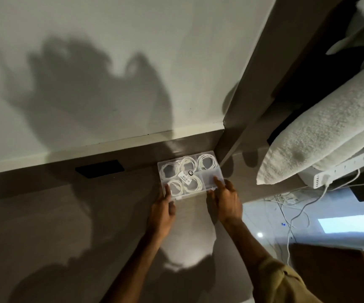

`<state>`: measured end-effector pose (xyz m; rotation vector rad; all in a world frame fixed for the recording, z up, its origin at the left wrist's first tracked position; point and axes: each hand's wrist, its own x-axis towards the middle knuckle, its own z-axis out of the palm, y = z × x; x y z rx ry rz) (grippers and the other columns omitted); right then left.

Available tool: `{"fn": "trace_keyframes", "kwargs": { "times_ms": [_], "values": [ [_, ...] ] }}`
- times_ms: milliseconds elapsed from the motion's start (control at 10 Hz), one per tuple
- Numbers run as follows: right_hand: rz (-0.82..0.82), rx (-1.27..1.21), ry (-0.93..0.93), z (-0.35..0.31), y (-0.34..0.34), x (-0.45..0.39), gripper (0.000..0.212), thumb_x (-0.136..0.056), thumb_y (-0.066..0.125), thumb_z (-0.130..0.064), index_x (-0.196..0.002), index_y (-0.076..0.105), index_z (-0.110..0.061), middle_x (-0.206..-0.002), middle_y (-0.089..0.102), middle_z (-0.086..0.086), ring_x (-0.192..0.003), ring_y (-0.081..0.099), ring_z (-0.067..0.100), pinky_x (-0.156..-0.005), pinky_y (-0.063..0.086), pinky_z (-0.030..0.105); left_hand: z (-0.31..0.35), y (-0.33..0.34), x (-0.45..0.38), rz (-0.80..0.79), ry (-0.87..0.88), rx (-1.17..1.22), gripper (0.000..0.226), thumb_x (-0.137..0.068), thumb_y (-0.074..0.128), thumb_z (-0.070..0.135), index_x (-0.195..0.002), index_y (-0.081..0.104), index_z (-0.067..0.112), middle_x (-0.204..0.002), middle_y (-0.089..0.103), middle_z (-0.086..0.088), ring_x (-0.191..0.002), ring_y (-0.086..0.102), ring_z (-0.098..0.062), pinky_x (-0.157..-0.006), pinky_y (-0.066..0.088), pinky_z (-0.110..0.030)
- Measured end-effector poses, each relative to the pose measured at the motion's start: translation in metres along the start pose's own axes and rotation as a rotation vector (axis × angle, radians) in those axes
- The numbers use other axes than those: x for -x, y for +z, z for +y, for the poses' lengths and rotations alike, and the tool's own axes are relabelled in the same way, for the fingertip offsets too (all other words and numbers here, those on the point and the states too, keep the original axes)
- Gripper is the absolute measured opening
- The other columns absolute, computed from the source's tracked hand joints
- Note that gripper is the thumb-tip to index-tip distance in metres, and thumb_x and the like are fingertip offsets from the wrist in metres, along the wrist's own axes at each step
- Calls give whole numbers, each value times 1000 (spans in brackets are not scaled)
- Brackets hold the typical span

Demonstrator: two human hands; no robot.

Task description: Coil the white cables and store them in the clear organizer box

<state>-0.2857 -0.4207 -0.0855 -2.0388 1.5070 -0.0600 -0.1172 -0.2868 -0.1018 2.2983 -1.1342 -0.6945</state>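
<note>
1. Head view: the clear organizer box [188, 174] is seen lying flat on the brown desk [67, 215], pushed close to the wall [89, 62] and the corner post; its lid appears to be down, though whether it is latched cannot be told
2. Coiled white cables [207, 162] are seen in five compartments; the near right compartment looks empty
3. The left hand [162, 212] is laid against the box's near left corner, fingers loosely curled and the thumb on the lid, so the box is steadied rather than gripped
4. The right hand [225, 199] is held open, its forefinger stretched onto the lid over the empty compartment
5. The step is judged to be closing or seating the box, with the task nearly done
6. Pressure is best applied evenly along the near edge, with the left corner braced so that the box is not skidded into the wall
7. No coil should be trapped under the lid
</note>
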Motion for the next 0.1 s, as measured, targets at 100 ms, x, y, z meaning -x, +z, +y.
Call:
{"fn": "trace_keyframes", "kwargs": {
  "times_ms": [100],
  "values": [
    [-37,217,-45,-6,-7,18,69,-104,57,-47,-165,27,-31,-170,30,17,-151,39,42,-119,46,56,-7,-2,13,-13,65,-22,74,-97,59,17,-159,20,9,-168,15,-14,-155,17,-29,-124,24,-33]
  ]
}}
